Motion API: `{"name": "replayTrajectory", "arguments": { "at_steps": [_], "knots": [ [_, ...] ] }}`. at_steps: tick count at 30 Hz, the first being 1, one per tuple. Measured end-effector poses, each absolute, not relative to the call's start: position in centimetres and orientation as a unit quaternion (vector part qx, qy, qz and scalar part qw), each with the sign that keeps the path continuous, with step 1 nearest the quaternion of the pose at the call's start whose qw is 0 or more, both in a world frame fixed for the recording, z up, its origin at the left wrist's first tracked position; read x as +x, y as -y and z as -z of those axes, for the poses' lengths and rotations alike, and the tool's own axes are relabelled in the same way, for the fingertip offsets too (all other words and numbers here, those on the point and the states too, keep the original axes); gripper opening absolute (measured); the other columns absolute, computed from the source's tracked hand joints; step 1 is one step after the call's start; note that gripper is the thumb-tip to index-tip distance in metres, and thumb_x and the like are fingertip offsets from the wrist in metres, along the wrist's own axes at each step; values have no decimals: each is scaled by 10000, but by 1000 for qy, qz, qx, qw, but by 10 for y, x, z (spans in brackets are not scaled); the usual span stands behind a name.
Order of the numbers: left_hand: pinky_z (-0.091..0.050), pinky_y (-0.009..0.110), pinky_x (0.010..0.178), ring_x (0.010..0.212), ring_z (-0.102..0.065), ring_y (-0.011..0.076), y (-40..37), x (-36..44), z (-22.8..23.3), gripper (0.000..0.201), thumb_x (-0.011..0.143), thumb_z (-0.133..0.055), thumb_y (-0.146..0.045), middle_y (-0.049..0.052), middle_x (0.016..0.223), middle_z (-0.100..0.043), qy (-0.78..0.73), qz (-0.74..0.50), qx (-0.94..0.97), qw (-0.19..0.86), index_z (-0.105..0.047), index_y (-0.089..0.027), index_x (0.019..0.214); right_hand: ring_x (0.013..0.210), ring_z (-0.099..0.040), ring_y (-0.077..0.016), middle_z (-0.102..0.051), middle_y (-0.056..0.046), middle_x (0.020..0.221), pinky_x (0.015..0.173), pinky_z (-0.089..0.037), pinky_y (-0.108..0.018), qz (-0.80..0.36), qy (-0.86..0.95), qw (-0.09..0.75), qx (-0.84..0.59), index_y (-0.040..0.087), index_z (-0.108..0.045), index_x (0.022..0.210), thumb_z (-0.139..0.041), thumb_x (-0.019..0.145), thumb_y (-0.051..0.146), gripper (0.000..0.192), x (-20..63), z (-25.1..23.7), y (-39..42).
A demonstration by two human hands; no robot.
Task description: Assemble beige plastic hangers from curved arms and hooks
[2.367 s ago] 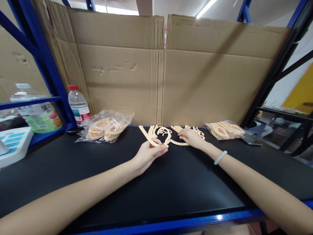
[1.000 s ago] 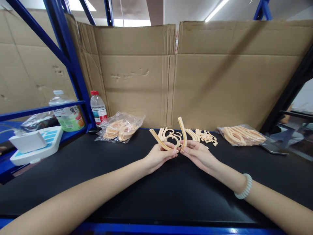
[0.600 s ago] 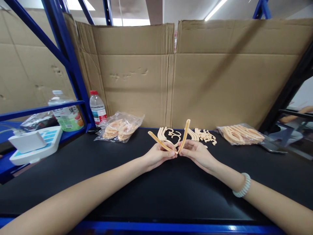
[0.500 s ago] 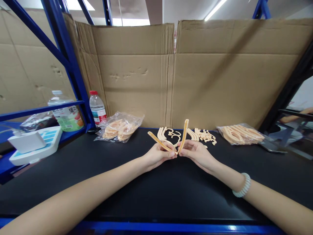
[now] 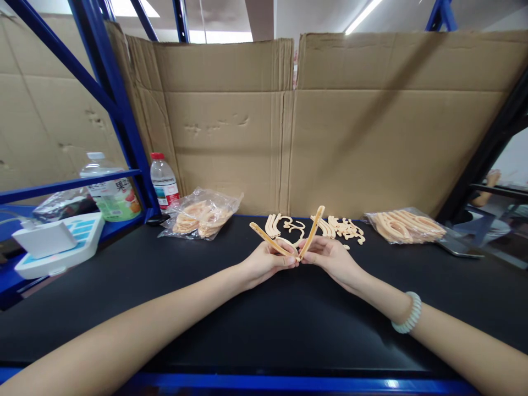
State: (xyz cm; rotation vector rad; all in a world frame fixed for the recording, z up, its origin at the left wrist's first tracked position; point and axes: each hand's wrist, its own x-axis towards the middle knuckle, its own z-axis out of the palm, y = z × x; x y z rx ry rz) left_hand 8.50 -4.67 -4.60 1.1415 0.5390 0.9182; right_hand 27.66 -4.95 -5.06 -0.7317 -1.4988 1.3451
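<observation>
Both hands meet above the middle of the black desk (image 5: 264, 324): the left hand (image 5: 264, 263) is pinched on one curved beige plastic piece (image 5: 270, 243), the right hand (image 5: 332, 258) on a second curved piece (image 5: 312, 231), their lower ends touching in a V. This looks like the joining step, and the next move probably calls for lining up the two ends squarely and pressing them together. More loose pieces (image 5: 338, 226) lie just behind, between two clear bags (image 5: 204, 213) of them.
</observation>
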Motion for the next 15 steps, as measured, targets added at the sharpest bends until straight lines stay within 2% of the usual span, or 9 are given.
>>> {"name": "replayTrajectory", "arguments": {
  "at_steps": [15],
  "knots": [
    [-480, 264, 702, 652, -635, 126, 52, 86, 42, 274, 520, -872, -164, 14, 649, -659, -271, -411, 519, 699, -638, -111, 654, 807, -676, -181, -726, -45, 910, 786, -555, -342, -531, 652, 464, -280, 200, -710, 902, -772, 704, 311, 236, 276, 49, 52]
  ]
}}
